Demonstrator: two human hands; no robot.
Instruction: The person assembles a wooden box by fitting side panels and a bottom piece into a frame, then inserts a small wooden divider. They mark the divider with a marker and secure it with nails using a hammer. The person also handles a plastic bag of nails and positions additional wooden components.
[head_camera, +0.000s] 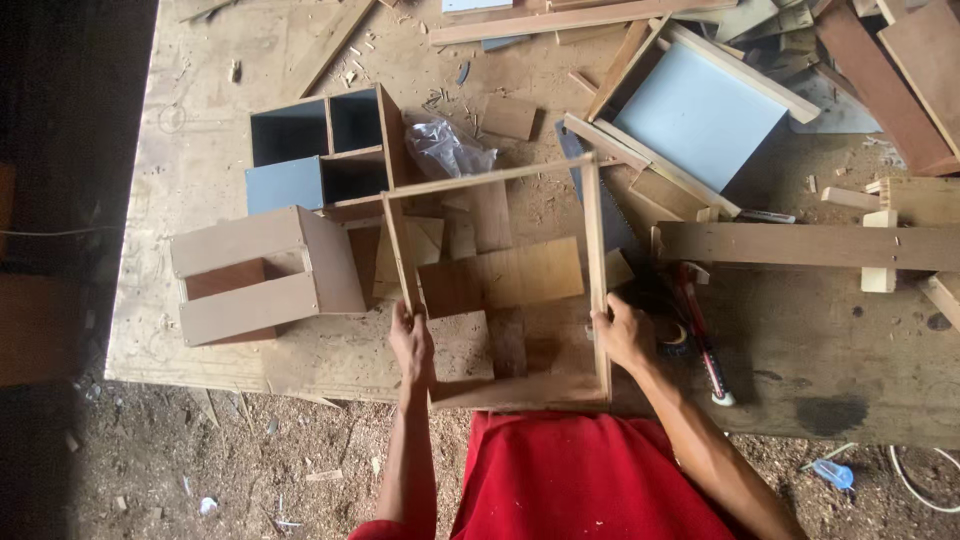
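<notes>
An open square wooden frame (593, 225) made of thin boards is held above the workbench, in front of my red shirt. My left hand (411, 343) grips its left side board near the lower corner. My right hand (622, 333) grips its right side board at about the same height. Through the frame I see loose plywood offcuts (520, 272) lying on the bench. The frame's near board (520, 392) sits at the bench's front edge.
A small wooden box (262, 272) and a compartmented box with grey panels (322, 150) stand at the left. A crumpled plastic bag (445, 148), a grey-panelled frame (695, 110), planks (800, 245) and a red-handled tool (700, 330) lie right. Sawdust covers the floor.
</notes>
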